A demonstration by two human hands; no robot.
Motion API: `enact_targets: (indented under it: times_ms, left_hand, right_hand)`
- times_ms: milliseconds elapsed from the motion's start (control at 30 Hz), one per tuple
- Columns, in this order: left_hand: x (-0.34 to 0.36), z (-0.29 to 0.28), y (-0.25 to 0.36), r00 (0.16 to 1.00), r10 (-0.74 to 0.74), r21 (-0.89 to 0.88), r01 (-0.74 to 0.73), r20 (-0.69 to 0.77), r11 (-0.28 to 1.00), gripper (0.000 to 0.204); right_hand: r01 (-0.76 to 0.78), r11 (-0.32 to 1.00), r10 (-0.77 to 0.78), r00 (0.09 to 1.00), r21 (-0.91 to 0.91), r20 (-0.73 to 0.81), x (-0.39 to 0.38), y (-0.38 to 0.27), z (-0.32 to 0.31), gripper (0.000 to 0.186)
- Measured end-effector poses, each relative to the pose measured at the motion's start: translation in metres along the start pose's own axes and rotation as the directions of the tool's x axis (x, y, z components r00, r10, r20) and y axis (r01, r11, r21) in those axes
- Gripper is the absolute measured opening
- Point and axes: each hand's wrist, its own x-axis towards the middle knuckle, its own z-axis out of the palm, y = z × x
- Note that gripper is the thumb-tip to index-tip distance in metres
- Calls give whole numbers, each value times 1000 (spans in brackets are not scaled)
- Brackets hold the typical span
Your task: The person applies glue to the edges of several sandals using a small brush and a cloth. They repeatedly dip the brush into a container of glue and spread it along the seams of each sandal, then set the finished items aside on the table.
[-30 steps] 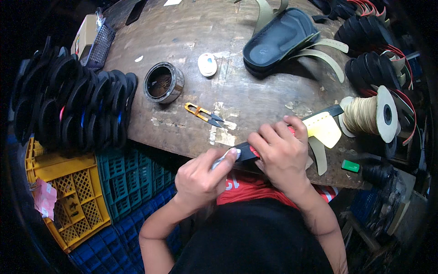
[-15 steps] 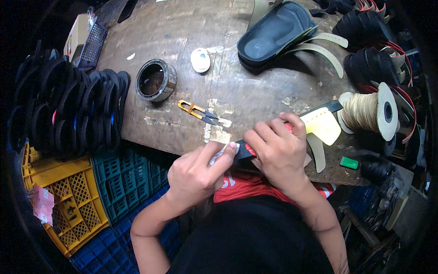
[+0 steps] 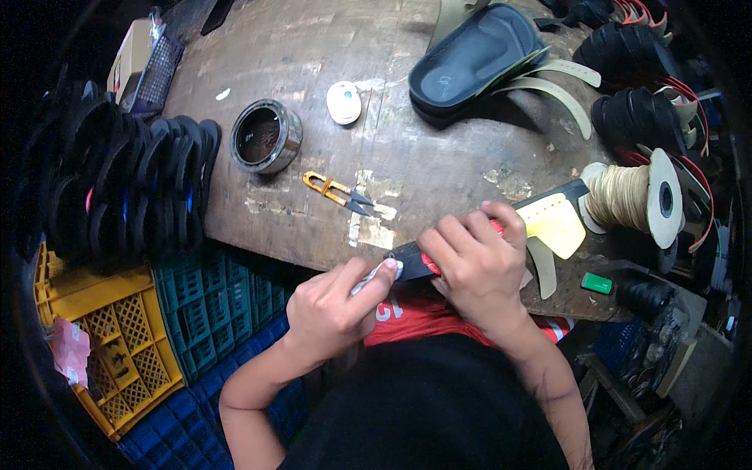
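Note:
My right hand is closed around the middle of a black sandal sole, seen nearly edge-on. Red material shows beneath its fingers. A cream strap piece with a row of small marks hangs from the sole's right part, and another pale strap droops below. My left hand, closed, pinches a small white object at the sole's left end; its kind is mostly hidden by the fingers. Beyond the hands, thread snips with orange handles lie on the worn wooden table.
Black soles stand stacked at left above yellow and teal crates. A round tin and a white oval object are on the table. Farther right lie a strapped sandal, a thread spool and a green block.
My left hand has shifted slightly down and left with the white object, uncovering more of the sole's left end. My right hand keeps its hold, nearly still.

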Motion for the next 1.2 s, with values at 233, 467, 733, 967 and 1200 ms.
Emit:
enact_targets:
  times_ms: [233,467,733,967,1200]
  left_hand:
    - [-1,-3,-1,1000,8,2,-8,17,1000,34]
    - [-4,3,-2,999,-32,29,31,30,999,32]
    - [-15,12,0,995,-68,-23,66,-73,998,37]
    - [-15,21,-4,989,-78,-73,69,-123,995,35]
    - [-12,16,-10,994,-23,-58,17,-105,998,35]
  right_hand:
    - [-3,1000,3,1000,13,-5,0,0,0,3]
    - [-5,1000,5,1000,-1,19,1,-1,-1,2]
    - [-22,999,20,997,24,78,1,1,-4,34]
    - [-13,1000,13,1000,-4,22,2,-1,-2,3]
    - [-7,1000,6,998,20,61,1,1,-3,27]
